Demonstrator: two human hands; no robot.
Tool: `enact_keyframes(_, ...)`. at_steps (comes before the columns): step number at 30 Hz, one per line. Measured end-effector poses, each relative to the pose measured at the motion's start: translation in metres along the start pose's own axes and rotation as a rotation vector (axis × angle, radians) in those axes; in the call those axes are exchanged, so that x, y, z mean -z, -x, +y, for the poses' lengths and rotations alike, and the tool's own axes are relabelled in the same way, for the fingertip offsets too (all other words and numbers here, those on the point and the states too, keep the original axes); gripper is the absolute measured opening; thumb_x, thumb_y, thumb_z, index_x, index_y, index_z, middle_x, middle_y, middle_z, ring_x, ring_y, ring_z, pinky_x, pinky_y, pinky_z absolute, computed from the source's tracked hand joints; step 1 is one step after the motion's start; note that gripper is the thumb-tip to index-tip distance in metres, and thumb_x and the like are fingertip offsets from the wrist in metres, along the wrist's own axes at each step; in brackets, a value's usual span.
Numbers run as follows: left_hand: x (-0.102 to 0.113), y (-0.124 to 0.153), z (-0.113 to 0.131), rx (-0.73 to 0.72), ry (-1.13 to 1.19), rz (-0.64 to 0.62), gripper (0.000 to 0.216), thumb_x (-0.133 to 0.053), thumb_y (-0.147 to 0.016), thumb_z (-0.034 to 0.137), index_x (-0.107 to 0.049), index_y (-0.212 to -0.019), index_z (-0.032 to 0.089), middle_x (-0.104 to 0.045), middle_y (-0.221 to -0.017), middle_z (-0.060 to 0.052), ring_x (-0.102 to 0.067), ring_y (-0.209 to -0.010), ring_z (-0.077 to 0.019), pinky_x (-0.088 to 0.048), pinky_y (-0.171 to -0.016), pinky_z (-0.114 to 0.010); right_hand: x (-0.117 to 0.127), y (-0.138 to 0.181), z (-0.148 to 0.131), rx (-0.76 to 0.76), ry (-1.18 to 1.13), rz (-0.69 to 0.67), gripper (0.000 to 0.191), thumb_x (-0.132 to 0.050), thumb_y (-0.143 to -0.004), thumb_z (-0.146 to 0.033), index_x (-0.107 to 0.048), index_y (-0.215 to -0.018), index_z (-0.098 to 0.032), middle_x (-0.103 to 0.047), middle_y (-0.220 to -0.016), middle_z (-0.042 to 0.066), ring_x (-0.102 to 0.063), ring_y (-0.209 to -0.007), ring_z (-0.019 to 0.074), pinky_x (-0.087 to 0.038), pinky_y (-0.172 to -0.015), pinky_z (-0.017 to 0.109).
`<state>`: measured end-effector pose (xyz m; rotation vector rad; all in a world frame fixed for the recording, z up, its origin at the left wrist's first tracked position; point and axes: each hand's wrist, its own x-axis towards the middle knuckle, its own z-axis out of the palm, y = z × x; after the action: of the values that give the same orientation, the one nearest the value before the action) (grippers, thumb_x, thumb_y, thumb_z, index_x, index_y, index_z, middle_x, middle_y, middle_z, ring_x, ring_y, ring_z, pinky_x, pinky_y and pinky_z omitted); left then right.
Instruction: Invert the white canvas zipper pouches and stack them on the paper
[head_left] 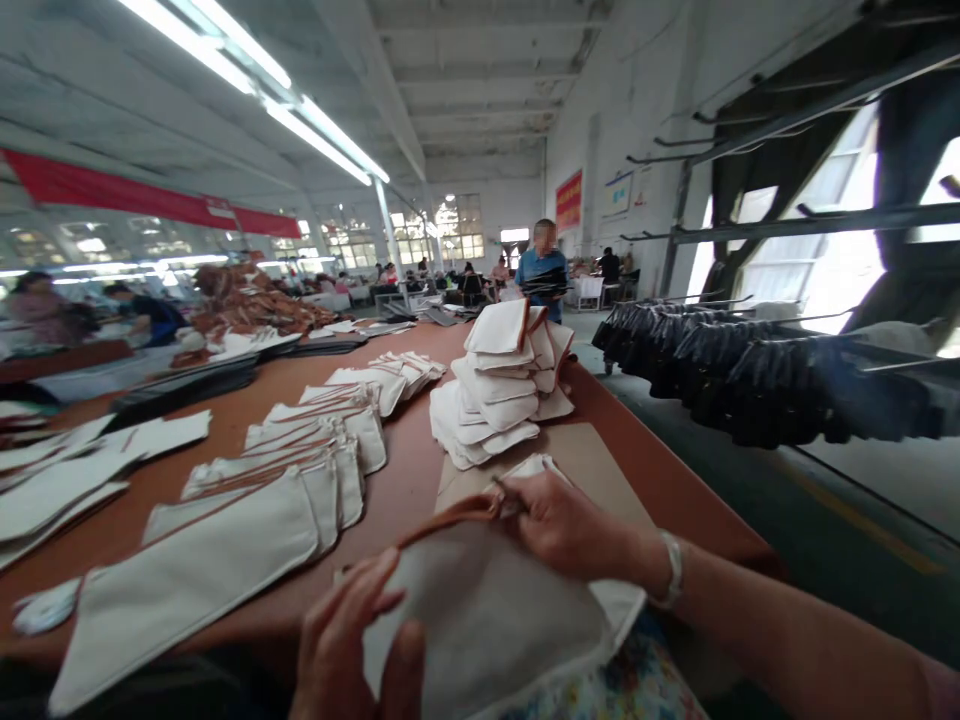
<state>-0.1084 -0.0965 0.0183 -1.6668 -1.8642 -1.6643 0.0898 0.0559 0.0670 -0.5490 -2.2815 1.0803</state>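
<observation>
A pale cloth piece with brown edging (495, 590), like a flat pouch or pocket bag, is spread in front of me at the table's near edge. My right hand (562, 525) is closed, pinching the brown edge at its upper right corner. Something small may be between the fingertips, but I cannot make it out. At the left side of the cloth, my left hand (360, 640) has its thumb and fingers apart, touching or just beside the edge. Just beyond stands a stack of folded pale pieces (487, 390) with brown edges. Left of it, similar pieces (300, 480) lie in an overlapping row.
The brown table (420, 450) carries a cardboard sheet (600, 460), more white pieces (97, 460) and a heap of brown material (255, 300). Along the right, a metal rack holds dark items (675, 360). A person in blue (541, 265) stands beyond the table, carrying dark material.
</observation>
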Motion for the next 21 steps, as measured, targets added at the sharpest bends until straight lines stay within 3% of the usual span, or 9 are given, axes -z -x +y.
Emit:
enact_keyframes(2,0.007,0.0,-0.025,0.237,0.023,0.151,0.051,-0.054,-0.093,0.039,-0.044,-0.14,0.023,-0.048,-0.142,-0.012,-0.055,-0.121,-0.0263,-0.041,-0.108,-0.044,0.015,-0.004,0.023,-0.106,-0.255,0.034,0.027,-0.061,-0.087,-0.037,-0.066,-0.094,-0.012,-0.067,-0.084,0.005,-0.056,-0.069,0.0132,-0.041,-0.059,0.023)
enact_keyframes(4,0.007,-0.001,-0.052,0.566,0.169,0.229,0.058,-0.049,-0.094,0.05,-0.041,-0.143,0.02,-0.047,-0.146,-0.013,-0.05,-0.128,-0.0267,-0.04,-0.109,-0.045,0.032,-0.004,0.043,-0.224,-0.406,0.073,0.042,-0.069,-0.081,-0.044,-0.066,-0.107,-0.012,-0.067,-0.091,0.007,-0.059,-0.073,0.0155,-0.046,-0.063,0.025)
enact_keyframes(6,-0.002,-0.001,-0.072,0.869,0.524,0.072,0.065,-0.037,-0.095,0.061,-0.042,-0.142,0.017,-0.054,-0.14,-0.015,-0.056,-0.123,-0.0264,-0.046,-0.103,-0.043,0.045,-0.001,0.056,-0.299,-0.49,0.067,0.05,-0.072,-0.078,-0.046,-0.064,-0.116,-0.014,-0.067,-0.097,0.011,-0.063,-0.079,0.0198,-0.05,-0.071,0.031)
enact_keyframes(7,-0.011,-0.001,-0.077,0.95,0.725,-0.053,0.067,-0.034,-0.094,0.063,-0.045,-0.141,0.016,-0.059,-0.135,-0.016,-0.06,-0.12,-0.0265,-0.048,-0.1,-0.041,0.049,0.001,0.06,-0.33,-0.502,0.054,0.052,-0.072,-0.077,-0.046,-0.065,-0.118,-0.014,-0.068,-0.098,0.012,-0.065,-0.082,0.0218,-0.052,-0.075,0.034)
enact_keyframes(10,-0.039,-0.004,-0.073,0.963,1.176,-0.321,0.065,-0.039,-0.093,0.063,-0.058,-0.13,0.014,-0.07,-0.12,-0.015,-0.066,-0.111,-0.0281,-0.051,-0.096,-0.039,0.055,0.011,0.067,-0.404,-0.481,0.021,0.054,-0.074,-0.076,-0.047,-0.065,-0.117,-0.014,-0.069,-0.098,0.015,-0.067,-0.086,0.0258,-0.053,-0.08,0.039)
enact_keyframes(13,-0.05,-0.011,-0.053,0.895,1.292,-0.377,0.048,-0.057,-0.092,0.047,-0.06,-0.128,0.016,-0.074,-0.111,-0.013,-0.069,-0.102,-0.0273,-0.054,-0.091,-0.036,0.057,0.015,0.074,-0.44,-0.433,0.03,0.054,-0.065,-0.082,-0.052,-0.063,-0.12,-0.013,-0.07,-0.1,0.015,-0.068,-0.088,0.0272,-0.053,-0.084,0.041)
enact_keyframes(15,-0.048,-0.017,-0.038,0.878,1.278,-0.414,0.05,-0.068,-0.086,0.036,-0.058,-0.132,0.02,-0.074,-0.11,-0.011,-0.071,-0.098,-0.0269,-0.056,-0.084,-0.034,0.058,0.013,0.078,-0.433,-0.233,0.094,0.051,-0.061,-0.084,-0.05,-0.063,-0.119,-0.013,-0.069,-0.103,0.015,-0.068,-0.091,0.0285,-0.053,-0.086,0.043)
enact_keyframes(19,-0.041,-0.022,-0.007,0.936,1.152,-0.435,0.078,-0.079,-0.074,0.037,-0.045,-0.143,0.028,-0.072,-0.117,-0.01,-0.071,-0.095,-0.0306,-0.059,-0.076,-0.037,0.052,0.011,0.059,-0.17,0.432,0.436,0.044,-0.067,-0.08,-0.036,-0.064,-0.118,-0.015,-0.064,-0.119,0.017,-0.058,-0.112,0.0315,-0.045,-0.099,0.046)
enact_keyframes(21,-0.043,-0.022,0.002,0.936,1.011,-0.436,0.08,-0.081,-0.069,0.043,-0.049,-0.14,0.03,-0.073,-0.116,-0.008,-0.071,-0.095,-0.033,-0.06,-0.074,-0.04,0.037,0.01,0.037,0.009,0.463,0.434,0.038,-0.062,-0.085,-0.034,-0.063,-0.118,-0.016,-0.065,-0.115,0.015,-0.06,-0.108,0.0264,-0.046,-0.095,0.04)
